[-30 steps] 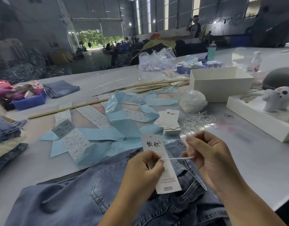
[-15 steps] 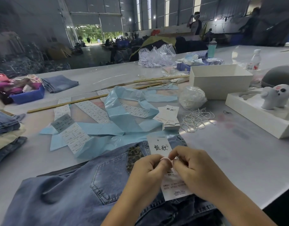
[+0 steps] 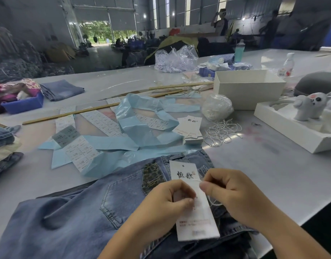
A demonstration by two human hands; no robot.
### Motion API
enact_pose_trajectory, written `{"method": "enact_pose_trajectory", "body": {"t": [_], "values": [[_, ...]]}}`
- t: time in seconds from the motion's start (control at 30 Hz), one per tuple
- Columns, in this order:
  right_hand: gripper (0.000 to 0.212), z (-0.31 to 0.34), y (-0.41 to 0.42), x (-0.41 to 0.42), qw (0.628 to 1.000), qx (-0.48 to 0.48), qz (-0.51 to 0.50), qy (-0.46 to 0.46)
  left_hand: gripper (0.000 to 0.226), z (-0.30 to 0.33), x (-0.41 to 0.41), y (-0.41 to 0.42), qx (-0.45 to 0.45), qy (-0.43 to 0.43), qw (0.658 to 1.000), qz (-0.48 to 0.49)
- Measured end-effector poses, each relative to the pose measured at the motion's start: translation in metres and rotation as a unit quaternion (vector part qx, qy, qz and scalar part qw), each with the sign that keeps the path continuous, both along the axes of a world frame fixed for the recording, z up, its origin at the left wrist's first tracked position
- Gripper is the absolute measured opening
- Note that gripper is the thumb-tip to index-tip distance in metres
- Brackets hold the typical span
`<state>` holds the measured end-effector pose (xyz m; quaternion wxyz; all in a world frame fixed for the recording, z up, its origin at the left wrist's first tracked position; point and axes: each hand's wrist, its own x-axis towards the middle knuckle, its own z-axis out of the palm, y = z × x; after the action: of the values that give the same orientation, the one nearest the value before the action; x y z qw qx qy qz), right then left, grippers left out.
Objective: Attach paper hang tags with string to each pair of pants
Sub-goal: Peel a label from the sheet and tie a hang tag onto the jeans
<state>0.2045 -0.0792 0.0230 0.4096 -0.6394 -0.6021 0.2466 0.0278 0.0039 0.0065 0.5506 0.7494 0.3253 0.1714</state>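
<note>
A pair of blue jeans (image 3: pixel 71 217) lies flat on the table in front of me, back pocket up. On its waistband rests a white paper hang tag (image 3: pixel 190 217) with black characters near the top. My left hand (image 3: pixel 166 204) and my right hand (image 3: pixel 233 193) meet over the tag's middle. Both pinch a thin white string (image 3: pixel 212 201); a loop of it hangs below my right thumb. Where the string passes through the jeans is hidden by my fingers.
A stack of spare hang tags (image 3: pixel 189 128) and loose white strings (image 3: pixel 222 131) lie behind the jeans. Blue paper and label sheets (image 3: pixel 138 128) cover the middle. A white box (image 3: pixel 248 88), a tray with a toy (image 3: pixel 308 109) and folded jeans (image 3: pixel 2 146) stand around.
My hands came together over the tag from a stretched string, then parted slightly. The tag has dropped flatter onto the jeans, and a slack loop now hangs under my right hand.
</note>
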Motion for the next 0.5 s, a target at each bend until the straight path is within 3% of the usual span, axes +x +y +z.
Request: {"method": "enact_pose_trajectory", "body": {"t": [0.13,0.3,0.5], "values": [[0.023,0.001,0.001,-0.004,0.996,0.069,-0.053,0.018,0.038,0.004,-0.006,-0.006,-0.076,0.063,0.992,-0.081],[0.022,-0.003,0.005,-0.008,0.988,0.128,-0.084,-0.021,0.038,0.002,-0.001,-0.009,0.141,0.217,0.965,-0.039],[0.023,-0.010,0.010,-0.011,0.973,0.134,-0.119,-0.145,0.023,-0.002,0.016,0.000,0.234,0.210,0.945,0.085]]}}
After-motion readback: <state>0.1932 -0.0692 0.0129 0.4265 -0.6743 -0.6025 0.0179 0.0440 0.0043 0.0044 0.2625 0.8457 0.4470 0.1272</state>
